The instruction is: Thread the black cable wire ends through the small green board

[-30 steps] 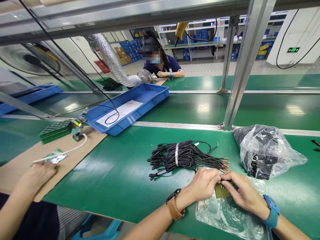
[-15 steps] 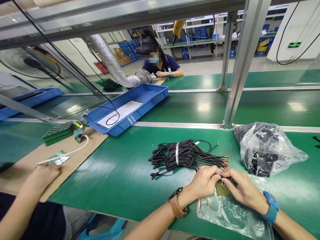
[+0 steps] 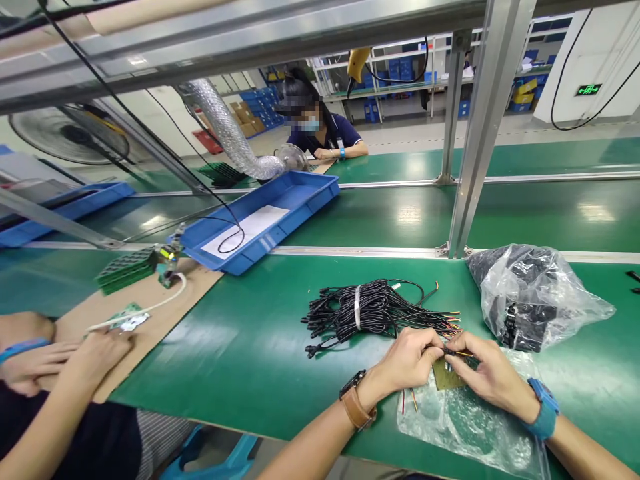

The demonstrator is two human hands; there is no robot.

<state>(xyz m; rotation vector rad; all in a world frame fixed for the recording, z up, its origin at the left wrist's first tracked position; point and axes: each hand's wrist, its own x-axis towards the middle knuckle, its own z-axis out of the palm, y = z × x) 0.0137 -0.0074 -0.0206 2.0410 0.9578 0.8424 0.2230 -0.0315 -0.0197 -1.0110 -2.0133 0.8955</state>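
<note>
My left hand (image 3: 407, 360), with a watch at the wrist, is closed in a pinch on a thin black cable (image 3: 447, 351). Fingertip to fingertip with it, my right hand (image 3: 493, 373), wearing a blue wrist strap, pinches the same cable near its orange wire end. Small parts between the fingers are partly hidden. Loose red and orange wire ends (image 3: 413, 400) hang below my left hand. Under the fingers lies a small brownish-yellow plate (image 3: 447, 379) on a flat clear plastic bag (image 3: 450, 430). Just behind is a bundle of black cables (image 3: 373, 313), tied with a white band, its bare coloured wires pointing right.
A clear bag of black parts (image 3: 535, 293) sits at the right. A metal post (image 3: 475, 133) rises behind it. The blue tray (image 3: 260, 250) holds paper. At left, a co-worker's hands (image 3: 95, 360) work on cardboard beside green trays (image 3: 125, 270). Another person (image 3: 330, 133) sits opposite.
The view has shifted slightly left. A co-worker's second hand with a blue wrist strap has come into view at left. My right fingers have parted a little, showing more orange wire.
</note>
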